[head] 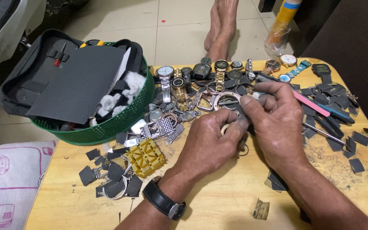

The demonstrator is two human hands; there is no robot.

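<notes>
Sanding work appears mid-course: both hands meet over the desk (218,204) centre, left hand (211,140) and right hand (273,121) pinched together on a small dark abrasive scrap (240,115) and a part, mostly hidden. Used scraps litter the right edge; a row of watches (201,72) along the far edge looks unfinished.

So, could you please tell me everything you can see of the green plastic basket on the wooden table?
The round green plastic basket has slatted, perforated walls and stands upright at the far left of the yellow wooden table, partly overhanging its edge. A sheet of dark grey sandpaper lies tilted across its top, with white cotton wadding beside it. Neither hand touches it.
</notes>
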